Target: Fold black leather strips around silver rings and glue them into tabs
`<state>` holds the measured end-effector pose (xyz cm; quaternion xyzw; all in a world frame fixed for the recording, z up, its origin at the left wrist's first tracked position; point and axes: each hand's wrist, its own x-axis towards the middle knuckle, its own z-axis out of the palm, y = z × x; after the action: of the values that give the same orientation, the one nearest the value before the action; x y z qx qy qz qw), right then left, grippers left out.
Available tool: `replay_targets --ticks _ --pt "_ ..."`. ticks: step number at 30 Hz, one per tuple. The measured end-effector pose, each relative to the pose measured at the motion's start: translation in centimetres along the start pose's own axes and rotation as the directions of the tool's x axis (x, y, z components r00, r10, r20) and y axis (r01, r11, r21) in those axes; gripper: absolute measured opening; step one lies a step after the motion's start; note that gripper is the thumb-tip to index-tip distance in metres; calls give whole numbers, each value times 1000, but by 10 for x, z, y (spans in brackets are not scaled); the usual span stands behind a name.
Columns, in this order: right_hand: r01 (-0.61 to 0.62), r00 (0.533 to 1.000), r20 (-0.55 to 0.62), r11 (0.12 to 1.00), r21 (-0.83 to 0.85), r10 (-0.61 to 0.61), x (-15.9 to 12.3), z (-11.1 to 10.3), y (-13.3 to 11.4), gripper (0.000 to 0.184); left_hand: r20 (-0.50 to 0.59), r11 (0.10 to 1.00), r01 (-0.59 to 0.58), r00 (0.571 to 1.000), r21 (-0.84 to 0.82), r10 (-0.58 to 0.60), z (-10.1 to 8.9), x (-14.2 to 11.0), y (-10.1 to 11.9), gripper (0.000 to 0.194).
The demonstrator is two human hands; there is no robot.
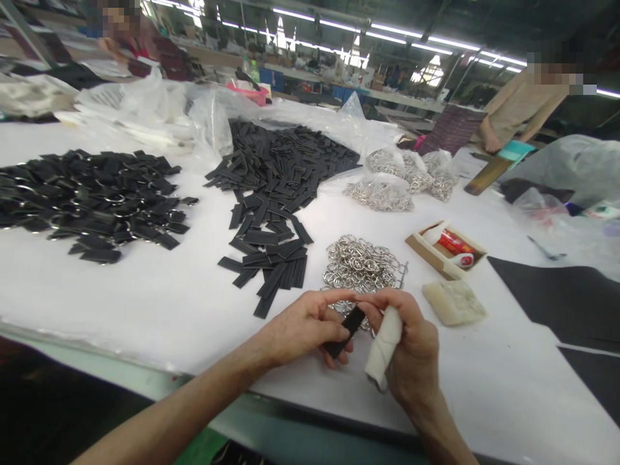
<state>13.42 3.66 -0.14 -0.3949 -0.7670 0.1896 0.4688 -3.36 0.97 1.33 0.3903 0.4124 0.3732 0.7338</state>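
Observation:
Thumb and fingers of my left hand point(305, 326) pinch a short black strip point(345, 334), held at a slant over the table's front part. My right hand point(416, 352) is closed around an off-white, cloth-wrapped piece point(385, 349) like a handle; its far end is hidden in the fingers. The right thumb and index finger meet the strip's upper end, and both index fingertips touch. Just beyond my hands lies a heap of silver metal rings point(358, 261). Farther back, flat black strips point(283, 165) spread out in a large pile.
Black strips fitted with metal rings point(92, 197) are heaped at the left. Clear bags of rings point(380, 192) sit behind the loose ones. At right are a small box point(443, 258) with a red tube, a yellowish block point(454, 302) and black sheets point(557, 297). Two people are across the table.

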Motion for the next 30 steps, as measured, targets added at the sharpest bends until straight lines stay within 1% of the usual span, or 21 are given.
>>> replay_targets --ticks 1,2,5,7,9,11,14,18,21,24,27,30 --pt "-31 1000 1 999 27 31 0 0 0 7 23 1000 4 1000 -12 -4 -1 1 -1 63" --pt "-34 999 10 999 32 34 0 0 0 7 42 1000 6 999 -23 -5 -2 1 -2 64" --pt "31 999 33 999 -18 -30 0 -2 0 9 56 999 0 998 -49 3 -3 2 -3 67" --pt "53 998 36 998 -44 -52 -1 -2 -1 10 46 998 -6 999 -61 8 -4 1 -3 64" --pt "50 999 12 998 -41 -50 -2 -3 -3 14 29 997 -13 999 -70 15 -3 1 -2 57" --pt "34 999 -31 999 -15 -35 -3 -3 -6 18 4 997 -24 1000 -76 24 -3 0 -1 52" --pt "-21 996 -86 999 38 25 -3 -3 -10 20 -31 997 -30 999 -75 28 -2 0 1 54" --pt "-66 991 -114 995 71 74 -4 -2 -13 18 -57 995 -47 997 -84 42 -2 0 1 56" --pt "-49 993 -108 997 53 55 -9 1 -11 20 -87 992 -77 994 -97 68 -3 -1 2 61" --pt "-27 995 -92 1000 14 29 -14 3 -7 21 -97 992 -65 994 -104 55 -3 -1 1 64" --pt "14 996 -87 1000 -2 -15 -17 4 -5 21 -119 986 -70 992 -152 52 -2 0 -1 59" --pt "47 994 -99 999 4 -46 -18 5 -4 20 -158 976 -89 986 -199 58 -1 1 -1 49"
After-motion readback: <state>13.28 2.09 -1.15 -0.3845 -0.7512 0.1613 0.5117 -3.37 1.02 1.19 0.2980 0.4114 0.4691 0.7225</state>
